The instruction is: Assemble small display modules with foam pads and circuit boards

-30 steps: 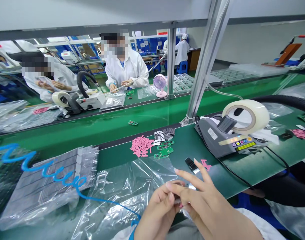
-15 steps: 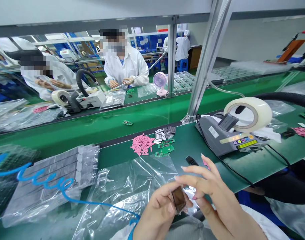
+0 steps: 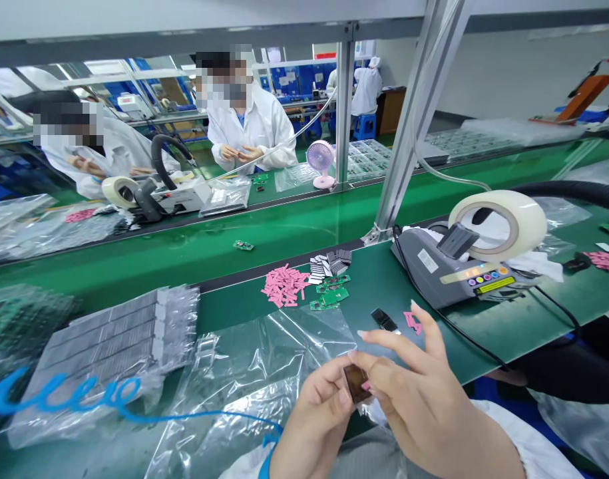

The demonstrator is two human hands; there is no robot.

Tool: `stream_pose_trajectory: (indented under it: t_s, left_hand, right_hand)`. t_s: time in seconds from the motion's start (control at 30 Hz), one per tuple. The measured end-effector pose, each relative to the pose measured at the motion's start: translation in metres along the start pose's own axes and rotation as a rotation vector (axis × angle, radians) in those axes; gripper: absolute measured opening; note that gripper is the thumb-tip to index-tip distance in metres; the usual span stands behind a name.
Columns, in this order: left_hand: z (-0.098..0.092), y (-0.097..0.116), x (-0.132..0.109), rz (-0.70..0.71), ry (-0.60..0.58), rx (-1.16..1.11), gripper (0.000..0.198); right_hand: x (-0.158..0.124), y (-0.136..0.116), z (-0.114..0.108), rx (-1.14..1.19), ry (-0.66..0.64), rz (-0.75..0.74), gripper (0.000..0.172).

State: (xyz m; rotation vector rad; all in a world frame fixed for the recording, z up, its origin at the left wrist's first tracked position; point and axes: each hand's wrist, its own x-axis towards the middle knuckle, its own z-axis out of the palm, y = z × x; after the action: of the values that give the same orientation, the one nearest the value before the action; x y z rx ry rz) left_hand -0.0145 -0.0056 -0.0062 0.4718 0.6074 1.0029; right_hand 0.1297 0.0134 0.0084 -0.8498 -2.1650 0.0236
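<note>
Dark piece [image 3: 355, 384] partly hidden behind right fingers [image 3: 383, 374]

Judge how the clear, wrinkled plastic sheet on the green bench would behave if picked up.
The clear, wrinkled plastic sheet would probably fold limply, as its creases suggest thin film. It is likely light, since the green bench shows through. Its glossy highlights suggest it may slide easily if pushed.

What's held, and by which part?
Left hand: dark brown rectangular part, by its edges. Right hand: small pink piece, at the fingertips; exact spot hidden.
</note>
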Motion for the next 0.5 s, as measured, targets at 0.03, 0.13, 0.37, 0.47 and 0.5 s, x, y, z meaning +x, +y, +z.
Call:
stream_pose_trajectory:
  t_s: [0.03, 0.13, 0.37, 0.47, 0.5]
  left_hand:
    - [0.000, 0.000, 0.000, -0.012, 0.011, 0.008, 0.036]
    - [-0.003, -0.002, 0.000, -0.035, 0.053, 0.025, 0.037]
    - [-0.014, -0.001, 0.000, -0.008, 0.067, 0.043, 0.051]
    - [-0.017, -0.001, -0.001, 0.007, 0.044, 0.003, 0.047]
    - [-0.017, -0.001, -0.001, 0.015, 0.028, -0.013, 0.045]
  right_hand:
    - [-0.001, 0.001, 0.001, -0.028, -0.010, -0.011, 0.019]
    - [-0.002, 0.001, 0.001, -0.114, -0.081, -0.040, 0.022]
    - [-0.005, 0.000, -0.014, -0.005, -0.041, 0.112, 0.019]
    - [-0.005, 0.000, -0.020, 0.044, -0.030, 0.164, 0.015]
    - [-0.004, -0.001, -0.022, 0.049, -0.020, 0.158, 0.013]
